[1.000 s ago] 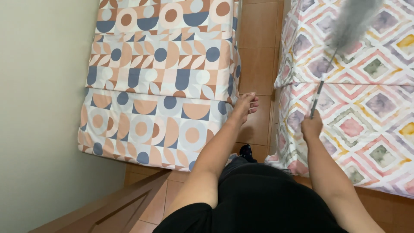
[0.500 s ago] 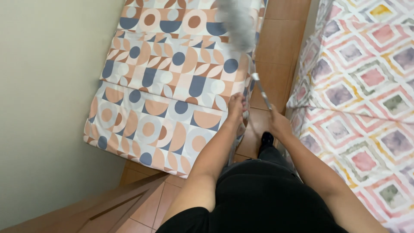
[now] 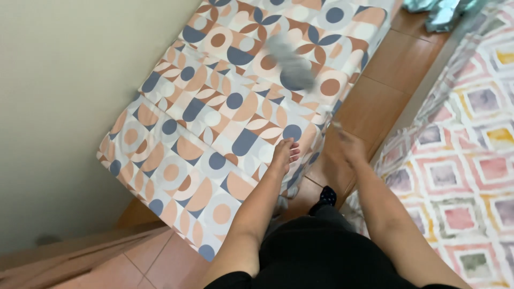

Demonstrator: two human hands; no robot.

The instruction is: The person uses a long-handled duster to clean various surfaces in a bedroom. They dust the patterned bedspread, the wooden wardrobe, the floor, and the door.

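A pale wall (image 3: pixel 64 107) fills the left side, and a folded mattress (image 3: pixel 214 123) with a pattern of orange, blue and cream circles and petals lies against it on the tiled floor (image 3: pixel 375 101). The left hand (image 3: pixel 284 155) rests on the near edge of that mattress, fingers (image 3: pixel 292 147) stretched out flat and slightly apart, holding nothing. Above it, a grey duster head (image 3: pixel 292 67) shows as a blurred smear over the mattress top. Its thin handle runs down towards the right hand (image 3: pixel 350 145), which hovers over the floor strip just beside the mattress edge; the fingers there are closed around the handle end, though motion blur softens the grip. A dark sock (image 3: pixel 325 197) shows below, between the two forearms. Further right, a bed (image 3: pixel 466 160) covered with a diamond-patterned quilt in pink, yellow and grey runs along the frame edge. A crumpled teal cloth (image 3: pixel 439 10) lies at the top right.
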